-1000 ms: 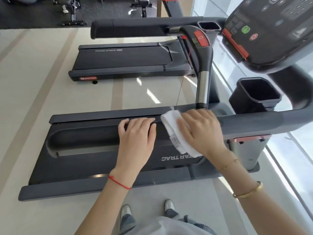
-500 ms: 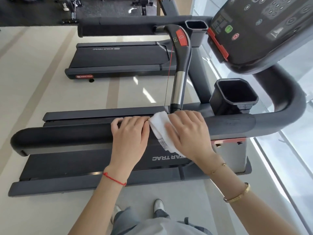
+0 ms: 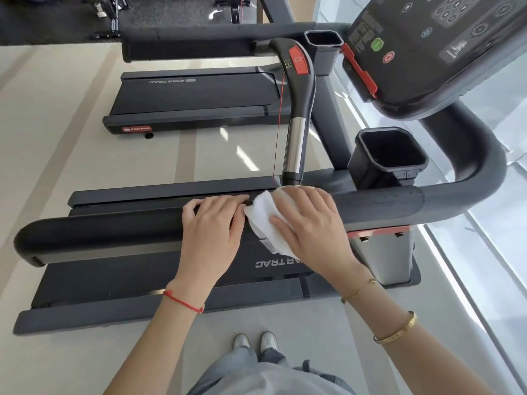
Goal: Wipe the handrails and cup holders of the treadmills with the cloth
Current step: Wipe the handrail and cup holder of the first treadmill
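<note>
- The person stands beside the near treadmill (image 3: 142,275), both hands on its padded handrail (image 3: 114,226), which runs across the view from a rounded end at the left to a curve at the right.
- The right hand (image 3: 310,226) lies palm-down over the white cloth (image 3: 261,220), fingers fairly straight and slightly spread, pressing the cloth against the top of the handrail; its grip is flat rather than curled.
- The cloth is bunched under that hand, part of it showing at the thumb side and hanging down the near face of the rail, with a small label visible at its lower edge.
- The left hand (image 3: 212,238) rests on the handrail just beside the cloth, fingers together and draped over the far edge of the rail, holding nothing; its fingertips touch the cloth's edge.
- A black cup holder (image 3: 387,158) stands just behind the handrail to the right of the hands, open at the top.
- A upright handle with a chrome section and a red button (image 3: 298,62) rises behind the right hand.
- The console (image 3: 433,47) with round buttons fills the upper right.
- A second treadmill (image 3: 194,98) lies further off, with its own handrail and cup holder (image 3: 323,41) above it.
- A red string bracelet circles the left wrist; two gold bracelets sit on the right forearm.
</note>
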Demonstrator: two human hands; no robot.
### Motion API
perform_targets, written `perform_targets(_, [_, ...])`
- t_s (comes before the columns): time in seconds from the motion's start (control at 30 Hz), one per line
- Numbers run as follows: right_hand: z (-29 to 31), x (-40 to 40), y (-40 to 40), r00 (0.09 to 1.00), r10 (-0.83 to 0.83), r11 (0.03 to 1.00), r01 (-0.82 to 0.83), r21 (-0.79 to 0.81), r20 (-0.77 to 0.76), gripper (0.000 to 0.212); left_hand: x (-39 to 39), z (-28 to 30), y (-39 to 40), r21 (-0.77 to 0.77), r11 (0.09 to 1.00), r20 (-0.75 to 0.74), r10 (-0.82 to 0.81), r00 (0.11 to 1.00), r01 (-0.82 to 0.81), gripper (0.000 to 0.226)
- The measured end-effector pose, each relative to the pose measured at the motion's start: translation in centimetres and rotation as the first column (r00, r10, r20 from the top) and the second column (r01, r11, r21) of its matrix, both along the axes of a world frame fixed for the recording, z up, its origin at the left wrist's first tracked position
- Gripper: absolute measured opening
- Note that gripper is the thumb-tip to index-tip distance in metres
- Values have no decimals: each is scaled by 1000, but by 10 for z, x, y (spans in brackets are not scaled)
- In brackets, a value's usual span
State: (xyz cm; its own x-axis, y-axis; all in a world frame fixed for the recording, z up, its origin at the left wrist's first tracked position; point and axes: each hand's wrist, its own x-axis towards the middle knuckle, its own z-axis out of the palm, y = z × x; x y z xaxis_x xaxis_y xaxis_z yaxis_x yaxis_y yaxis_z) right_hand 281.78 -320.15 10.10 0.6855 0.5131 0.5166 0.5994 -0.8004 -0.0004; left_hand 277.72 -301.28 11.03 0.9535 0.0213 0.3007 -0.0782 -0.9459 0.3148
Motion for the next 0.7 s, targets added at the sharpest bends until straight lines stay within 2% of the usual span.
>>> perform_targets(0.07, [1, 3, -16, 1000, 8, 1000, -7, -23, 18, 34, 0, 0, 1, -17, 1000, 8, -15, 1000, 16, 35])
perform_targets(0.13, [6, 7, -26, 993, -121, 992, 121, 31, 0, 27, -1, 0, 3, -12, 1000, 2, -17, 1000, 17, 35])
perform_targets(0.2, [14, 18, -20, 951, -304, 949, 307, 74, -54, 30, 0, 0, 3, -15, 1000, -5, -19, 1000, 19, 36])
perform_targets(0.27, [18, 21, -4, 926, -374, 923, 377, 74, -59, 33, -1, 0, 2, -17, 1000, -14, -19, 1000, 19, 36])
perform_targets(0.4, [4, 2, 8, 985, -175, 982, 175, 69, 2, 27, -1, 2, -1, 4, 1000, -4, -5, 1000, 5, 39])
perform_targets(0.5, [-1, 1, -5, 998, -59, 998, 59, 21, 4, 31, 1, 2, -6, 6, 1000, -26, 27, 999, -27, 35])
perform_targets(0.7, [-3, 9, -43, 994, -85, 993, 79, 83, 72, 28, 5, 5, -30, -23, 999, -26, -45, 999, 44, 35])
